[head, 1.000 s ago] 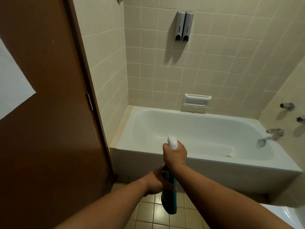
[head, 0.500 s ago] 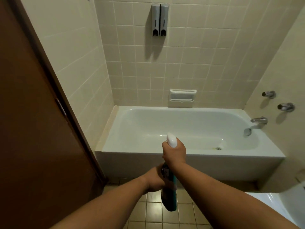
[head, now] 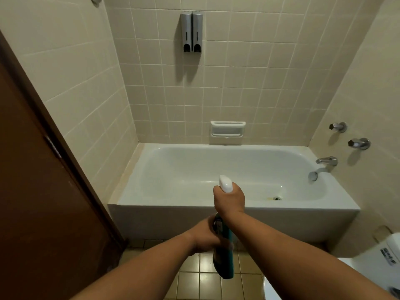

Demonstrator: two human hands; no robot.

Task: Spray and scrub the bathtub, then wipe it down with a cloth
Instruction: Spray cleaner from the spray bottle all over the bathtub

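The spray bottle [head: 224,252] is gripped upright by both hands: right hand [head: 229,199] at the trigger head, left hand [head: 207,237] around the body. The bathtub [head: 216,204] lies directly ahead, its long axis crosswise.

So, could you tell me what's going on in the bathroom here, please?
A person stands facing the white bathtub holding a teal spray bottle in both hands. The right hand grips the white spray head at the top, aimed toward the tub, while the left hand steadies the bottle's body lower down. No spray, foam, brush or cloth is visible, so the cleaning looks to be only just starting.
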